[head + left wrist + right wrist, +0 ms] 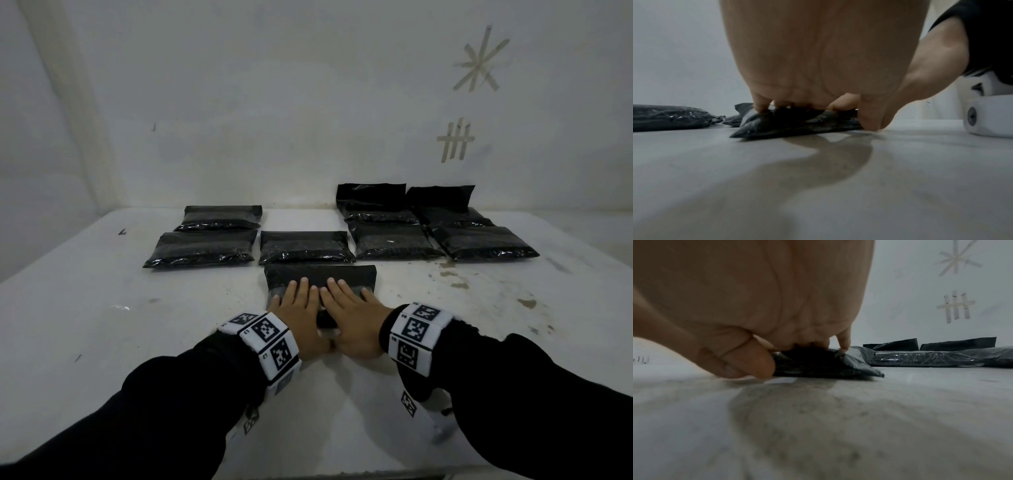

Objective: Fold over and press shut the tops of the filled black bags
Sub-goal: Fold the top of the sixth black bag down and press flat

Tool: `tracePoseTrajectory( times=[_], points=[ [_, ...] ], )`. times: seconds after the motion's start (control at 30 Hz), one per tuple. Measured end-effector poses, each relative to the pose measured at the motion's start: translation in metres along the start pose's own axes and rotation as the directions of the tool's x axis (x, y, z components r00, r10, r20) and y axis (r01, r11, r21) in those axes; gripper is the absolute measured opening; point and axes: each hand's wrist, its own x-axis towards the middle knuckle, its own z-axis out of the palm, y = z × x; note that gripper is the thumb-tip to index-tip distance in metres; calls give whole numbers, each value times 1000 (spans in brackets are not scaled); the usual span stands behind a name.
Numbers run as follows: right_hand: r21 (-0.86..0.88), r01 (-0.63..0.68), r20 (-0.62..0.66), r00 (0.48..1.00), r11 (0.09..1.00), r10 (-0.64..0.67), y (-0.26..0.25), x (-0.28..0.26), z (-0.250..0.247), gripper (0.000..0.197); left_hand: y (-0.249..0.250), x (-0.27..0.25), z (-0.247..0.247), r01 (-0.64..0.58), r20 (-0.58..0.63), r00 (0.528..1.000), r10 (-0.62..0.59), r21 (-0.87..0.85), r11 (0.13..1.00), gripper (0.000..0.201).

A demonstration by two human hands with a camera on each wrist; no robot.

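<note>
A filled black bag (320, 275) lies flat on the white table (102, 308) right in front of me, its top flap folded over towards me. My left hand (299, 301) and my right hand (349, 303) lie side by side on it, fingers straight, pressing down on the folded flap. In the left wrist view the left hand (807, 104) flattens the bag (777, 126); in the right wrist view the right hand (797, 344) does the same on the bag (838, 365), its thumb at the near edge. The bag's near part is hidden under my palms.
Three black bags with folded tops lie at the back left and centre (205, 248) (221, 217) (305, 246). Several more lie at the back right (394, 241) (486, 241); two there have tops standing up (371, 195) (442, 197). Brown stains (455, 277) mark the table's right.
</note>
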Motion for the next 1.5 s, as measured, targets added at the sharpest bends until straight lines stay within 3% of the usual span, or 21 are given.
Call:
tracePoseTrajectory(
  times=[0.47,0.73,0.93,1.17,1.3,1.5],
  points=[
    [98,-4,4,1000,995,3,3,-1,-6,83,-6,3,3,-13,-13,1000,13,4,1000,100],
    [-54,-77,-9,997,996,77,5,-2,-5,81,-4,0,-2,18,-13,1000,-17,88,996,100],
    [-97,-75,-131,989,992,62,6,-4,-4,78,-4,-6,-2,73,-101,993,-59,139,988,101],
    [-4,-91,-103,991,996,90,5,-8,-6,81,-5,-10,-2,103,23,994,-103,24,994,107],
    [-11,-120,-2,993,993,120,5,-10,-7,83,-6,-11,0,100,21,995,-101,45,994,105],
    [72,-111,17,994,991,110,4,-13,-8,83,-5,-10,-1,145,65,987,-144,-6,989,107]
  ],
)
